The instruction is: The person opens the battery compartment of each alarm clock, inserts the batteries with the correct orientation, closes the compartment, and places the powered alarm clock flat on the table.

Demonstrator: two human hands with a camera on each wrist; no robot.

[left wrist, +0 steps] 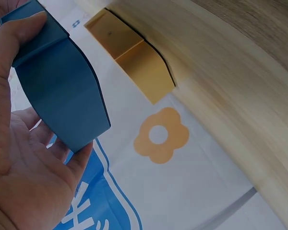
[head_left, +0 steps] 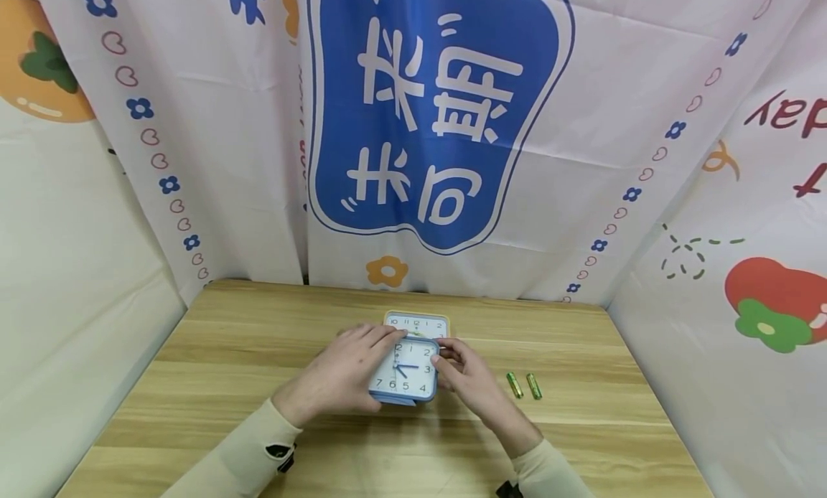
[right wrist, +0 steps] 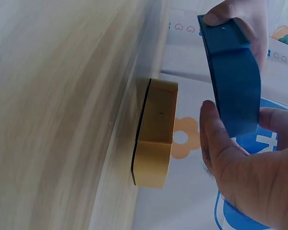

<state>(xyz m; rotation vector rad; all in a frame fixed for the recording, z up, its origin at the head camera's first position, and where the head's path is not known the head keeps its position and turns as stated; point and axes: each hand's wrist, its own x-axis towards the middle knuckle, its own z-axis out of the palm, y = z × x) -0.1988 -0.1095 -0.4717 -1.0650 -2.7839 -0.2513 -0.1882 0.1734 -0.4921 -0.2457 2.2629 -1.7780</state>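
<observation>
A blue square alarm clock [head_left: 413,376] with a white dial is raised above the table, its face up toward the head camera. My left hand [head_left: 352,369] grips its left side, with the thumb at the bottom end and fingers over the top edge. At the clock's right edge, my right hand [head_left: 468,376] pinches the frame between thumb and fingers. Both wrist views show the plain blue side [left wrist: 62,91] of the case. Just behind stands a yellow-framed clock [head_left: 416,324], partly covered by the blue one; its orange-yellow side [right wrist: 153,139] shows in the right wrist view.
Two green batteries [head_left: 523,385] lie side by side on the wooden table [head_left: 258,340], right of my right hand. A printed white curtain [head_left: 614,125] hangs behind the table's far edge, with more printed cloth at both sides.
</observation>
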